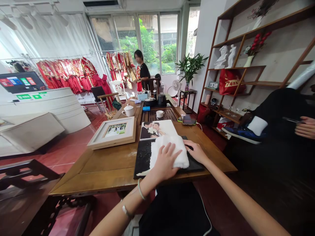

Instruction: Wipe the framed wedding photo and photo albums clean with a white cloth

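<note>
A folded white towel [171, 149] lies on a flat black board [144, 154] at the near end of the wooden table. My left hand [167, 160] rests on top of the towel with its fingers spread, palm down. At the towel's right edge, my right hand [195, 152] reaches over the board with fingers stretched out; whether its fingertips press the towel or the board I cannot tell. Pale specks show on the board's left part. Just beyond it lies a wedding photo print [163, 126], its lower edge partly covered by the towel.
A framed picture [118, 131] lies left of the print. Farther along the table [98, 167] are a lidded white mug [128, 110], a white cup [159, 114] and a phone [188, 119]. A seated person's shoe [242, 133] is at the right; another person [144, 70] stands beyond the table.
</note>
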